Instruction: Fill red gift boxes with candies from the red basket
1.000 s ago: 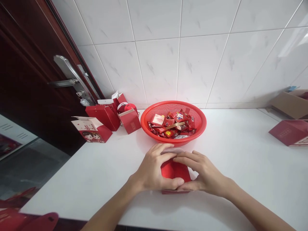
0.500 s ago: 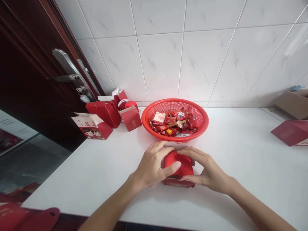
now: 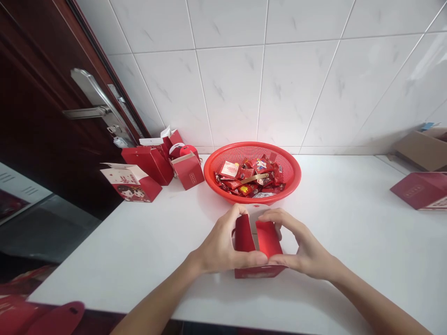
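A small red paper gift box (image 3: 260, 271) stands on the white table between my hands, its top flaps parted and part of the inside showing. My left hand (image 3: 225, 242) grips its left side, with the thumb along the near edge and the fingers at the far left. On the right side my right hand (image 3: 296, 242) holds it, thumb at the near edge and fingertips on the right flap. Just behind the box sits a red plastic basket (image 3: 295, 179) filled with red-wrapped sweets (image 3: 260, 165).
Several red gift boxes (image 3: 188, 172) stand at the back left near the dark door (image 3: 42, 116). To the right lie another red box (image 3: 412, 190) and a brown cardboard box (image 3: 415, 149). The tiled wall (image 3: 230, 93) rises behind the table (image 3: 331, 200).
The red top flaps have come apart, so a gap into the box now shows. My left thumb has moved down to the near edge.
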`<move>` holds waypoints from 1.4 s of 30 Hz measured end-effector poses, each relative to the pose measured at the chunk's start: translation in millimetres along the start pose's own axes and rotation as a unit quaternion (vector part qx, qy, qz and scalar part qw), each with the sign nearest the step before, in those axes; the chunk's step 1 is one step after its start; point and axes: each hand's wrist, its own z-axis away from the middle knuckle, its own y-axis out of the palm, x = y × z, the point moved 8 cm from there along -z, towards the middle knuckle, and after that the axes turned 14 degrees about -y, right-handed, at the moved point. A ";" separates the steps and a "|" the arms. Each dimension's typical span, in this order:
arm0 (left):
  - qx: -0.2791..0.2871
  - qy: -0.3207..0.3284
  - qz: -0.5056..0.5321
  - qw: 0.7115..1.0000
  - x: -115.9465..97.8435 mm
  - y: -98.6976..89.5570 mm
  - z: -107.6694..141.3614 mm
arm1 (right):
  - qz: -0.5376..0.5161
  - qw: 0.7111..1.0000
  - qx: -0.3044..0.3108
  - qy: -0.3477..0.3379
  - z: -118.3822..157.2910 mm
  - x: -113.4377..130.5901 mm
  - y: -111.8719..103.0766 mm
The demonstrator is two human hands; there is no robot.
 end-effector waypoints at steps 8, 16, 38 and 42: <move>0.037 0.015 -0.014 0.999 -0.8 -9.3 1.5 | -0.018 0.998 -0.055 -0.021 6.4 -5.6 -10.3; 0.057 0.010 0.040 0.998 -5.1 -10.9 4.0 | 0.019 0.997 -0.060 -0.034 8.3 -3.6 -12.6; -0.128 0.184 -0.245 0.943 -25.6 -21.9 16.7 | 0.046 0.997 -0.021 -0.060 6.7 -6.0 -24.7; -0.085 0.175 -0.270 0.943 -25.2 -14.2 16.4 | 0.052 0.996 -0.023 -0.062 6.0 -7.2 -25.7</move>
